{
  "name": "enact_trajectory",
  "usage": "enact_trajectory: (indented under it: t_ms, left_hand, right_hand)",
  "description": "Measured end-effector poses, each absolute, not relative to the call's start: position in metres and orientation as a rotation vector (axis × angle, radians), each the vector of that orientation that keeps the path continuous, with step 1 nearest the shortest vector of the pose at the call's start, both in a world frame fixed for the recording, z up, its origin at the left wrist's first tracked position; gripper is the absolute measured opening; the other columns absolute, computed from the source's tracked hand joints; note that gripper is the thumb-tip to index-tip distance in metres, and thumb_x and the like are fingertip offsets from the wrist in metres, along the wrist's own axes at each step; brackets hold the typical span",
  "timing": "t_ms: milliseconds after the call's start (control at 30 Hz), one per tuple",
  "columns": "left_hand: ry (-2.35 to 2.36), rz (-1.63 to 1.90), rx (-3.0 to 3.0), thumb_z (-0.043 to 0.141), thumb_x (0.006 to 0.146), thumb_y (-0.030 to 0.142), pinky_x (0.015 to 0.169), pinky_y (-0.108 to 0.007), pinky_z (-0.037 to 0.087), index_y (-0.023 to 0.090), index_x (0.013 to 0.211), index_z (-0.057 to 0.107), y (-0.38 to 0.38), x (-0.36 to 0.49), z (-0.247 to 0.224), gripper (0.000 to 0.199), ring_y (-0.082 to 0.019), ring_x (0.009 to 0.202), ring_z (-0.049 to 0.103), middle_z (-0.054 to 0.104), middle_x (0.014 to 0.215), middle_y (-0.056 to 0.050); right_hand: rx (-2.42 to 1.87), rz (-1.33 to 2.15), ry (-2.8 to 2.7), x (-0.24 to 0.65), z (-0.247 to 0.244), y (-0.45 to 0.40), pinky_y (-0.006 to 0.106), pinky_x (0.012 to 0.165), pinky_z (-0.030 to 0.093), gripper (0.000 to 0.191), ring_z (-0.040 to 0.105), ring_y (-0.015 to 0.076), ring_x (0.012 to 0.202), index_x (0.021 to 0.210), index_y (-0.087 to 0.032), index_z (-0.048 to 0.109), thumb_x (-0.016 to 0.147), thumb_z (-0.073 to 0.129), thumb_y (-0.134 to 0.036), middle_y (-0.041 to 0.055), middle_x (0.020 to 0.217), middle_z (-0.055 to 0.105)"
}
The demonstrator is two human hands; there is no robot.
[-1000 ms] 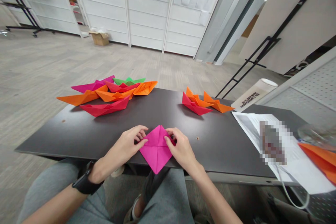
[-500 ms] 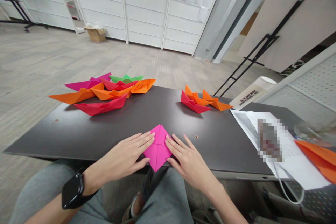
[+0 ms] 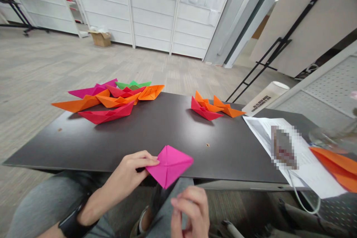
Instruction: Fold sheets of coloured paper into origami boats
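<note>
A pink folded paper [image 3: 170,165], diamond-shaped with creases crossing at its middle, is at the front edge of the dark table [image 3: 111,145]. My left hand [image 3: 135,169] pinches its left corner between thumb and fingers. Below and to the right of the paper, apart from it, my right hand [image 3: 192,208] is raised in front of the table edge with its fingers curled and slightly blurred; whether anything is between them is hidden.
Several folded paper boats [image 3: 107,113] are grouped at the back left. Three more [image 3: 206,109] sit back right. Printed sheets [image 3: 304,156], a white cylinder [image 3: 266,98] and an orange folded paper [image 3: 337,165] lie on the right.
My right hand has left the paper and moved down toward me, its fingers now curled. My left hand went from lying flat on the paper to pinching its corner. The paper has shifted slightly.
</note>
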State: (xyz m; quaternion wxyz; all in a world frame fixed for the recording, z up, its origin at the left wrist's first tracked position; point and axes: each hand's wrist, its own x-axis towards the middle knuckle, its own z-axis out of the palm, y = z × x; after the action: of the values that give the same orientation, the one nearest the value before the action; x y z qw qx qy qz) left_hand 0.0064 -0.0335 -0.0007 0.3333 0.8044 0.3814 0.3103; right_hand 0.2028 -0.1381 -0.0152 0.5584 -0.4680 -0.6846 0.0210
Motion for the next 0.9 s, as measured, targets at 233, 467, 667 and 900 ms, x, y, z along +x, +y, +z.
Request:
enact_trajectory:
  t_ms: [233,467,667,900]
  left_hand:
    - [1.233,1.092,1.401,0.056,0.093,0.044,0.092,-0.038,0.054,0.015,0.120,0.058,-0.040,0.033,-0.005,0.040,-0.024,0.102,0.068,0.071,0.115,-0.011]
    - [0.942,0.198,1.682,0.054,0.094,0.039,0.066,-0.023,0.052,0.018,0.082,0.069,-0.054,0.004,0.037,0.029,-0.015,0.070,0.068,0.073,0.075,-0.001]
    - [0.672,0.376,2.175,0.075,0.082,0.033,0.087,-0.027,0.052,0.024,0.106,0.073,-0.029,-0.033,0.055,0.025,-0.019,0.098,0.069,0.075,0.105,-0.005]
    - [0.835,0.364,2.769,0.076,0.079,0.047,0.110,-0.047,0.039,0.026,0.142,0.050,-0.018,-0.026,0.008,0.071,-0.031,0.136,0.047,0.051,0.149,-0.013]
  right_hand:
    - [-1.321,0.305,-2.043,0.186,0.007,-0.107,0.046,0.105,0.049,0.059,0.050,0.0282,0.133,0.151,-0.024,0.033,0.094,0.048,-0.019,0.0129,0.147,0.049]
    - [-1.418,0.534,-2.392,0.221,0.020,-0.076,0.056,0.122,0.020,0.048,0.033,0.0266,0.146,0.141,-0.023,0.051,0.097,0.054,-0.043,0.0076,0.154,0.043]
    - [-1.167,0.629,-2.661,0.255,0.033,-0.047,0.059,0.122,0.014,0.057,0.022,0.0278,0.150,0.140,-0.022,0.052,0.086,0.068,-0.025,0.0082,0.156,0.040]
    - [-1.172,0.414,-2.612,0.243,0.027,-0.064,0.053,0.121,0.026,0.065,0.032,0.0247,0.147,0.148,-0.021,0.042,0.086,0.054,-0.007,0.0089,0.155,0.041]
